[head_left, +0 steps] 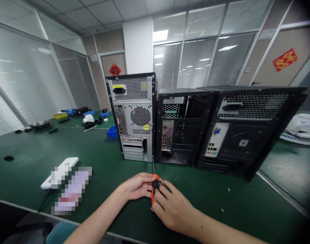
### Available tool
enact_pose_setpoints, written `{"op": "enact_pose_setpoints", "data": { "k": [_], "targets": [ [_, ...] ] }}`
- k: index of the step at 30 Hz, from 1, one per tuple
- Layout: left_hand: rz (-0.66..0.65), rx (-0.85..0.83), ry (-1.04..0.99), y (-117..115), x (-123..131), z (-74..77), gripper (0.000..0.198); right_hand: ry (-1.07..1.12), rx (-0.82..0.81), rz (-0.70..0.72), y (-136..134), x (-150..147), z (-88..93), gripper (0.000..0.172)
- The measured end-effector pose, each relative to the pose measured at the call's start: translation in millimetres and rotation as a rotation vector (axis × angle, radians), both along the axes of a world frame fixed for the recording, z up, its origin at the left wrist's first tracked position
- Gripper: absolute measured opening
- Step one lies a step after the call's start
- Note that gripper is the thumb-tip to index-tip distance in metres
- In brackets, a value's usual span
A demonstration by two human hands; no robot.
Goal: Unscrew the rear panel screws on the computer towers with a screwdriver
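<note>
two hands share one orange-and-black screwdriver point(156, 185), its tip at the lower right corner of the silver-backed computer case point(131, 118); from where i stand, steady pressure and straight alignment seem wisest; the left hand point(139, 187) is half curled, thumb and finger near the shaft end, while the right hand point(175, 207) grips behind, knuckles up, both angled inward
</note>
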State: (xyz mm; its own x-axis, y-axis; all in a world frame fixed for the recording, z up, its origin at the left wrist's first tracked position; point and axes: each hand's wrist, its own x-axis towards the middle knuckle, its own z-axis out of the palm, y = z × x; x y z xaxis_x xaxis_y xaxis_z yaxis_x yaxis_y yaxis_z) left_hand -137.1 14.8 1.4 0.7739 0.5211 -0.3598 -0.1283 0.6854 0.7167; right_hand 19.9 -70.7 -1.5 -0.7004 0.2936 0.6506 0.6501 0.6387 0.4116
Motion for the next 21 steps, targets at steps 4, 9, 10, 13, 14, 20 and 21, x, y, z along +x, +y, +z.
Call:
{"op": "enact_pose_setpoints", "data": {
  "k": [4, 9, 10, 13, 14, 20, 21],
  "targets": [
    [-0.010, 0.006, 0.006, -0.4, -0.1, 2.4, 0.025, 0.012, 0.008, -0.006, -0.2, -1.0, -1.2, 0.014],
    [-0.010, 0.014, 0.015, -1.9, -0.2, 3.4, 0.022, 0.014, 0.020, -0.014, 1.4, -2.3, -0.1, 0.015],
    [-0.010, 0.015, 0.018, -2.0, -0.4, 3.1, 0.021, 0.017, 0.024, -0.016, 1.4, -2.3, 0.4, 0.015],
    [-0.011, 0.017, 0.019, -1.3, -1.1, 1.7, 0.022, 0.020, 0.032, -0.024, 0.6, -1.8, 1.5, 0.015],
    [-0.010, 0.019, 0.018, -0.9, -1.4, 1.2, 0.022, 0.021, 0.033, -0.027, 0.3, -1.6, 1.5, 0.014],
    [-0.006, 0.039, 0.022, 0.7, -1.0, -2.3, 0.025, 0.009, 0.031, -0.032, 2.0, -0.7, -2.2, 0.011],
    [-0.006, 0.039, 0.020, 0.6, -0.6, -3.1, 0.025, 0.007, 0.031, -0.033, 2.6, -0.6, -2.8, 0.010]
  ]
}}
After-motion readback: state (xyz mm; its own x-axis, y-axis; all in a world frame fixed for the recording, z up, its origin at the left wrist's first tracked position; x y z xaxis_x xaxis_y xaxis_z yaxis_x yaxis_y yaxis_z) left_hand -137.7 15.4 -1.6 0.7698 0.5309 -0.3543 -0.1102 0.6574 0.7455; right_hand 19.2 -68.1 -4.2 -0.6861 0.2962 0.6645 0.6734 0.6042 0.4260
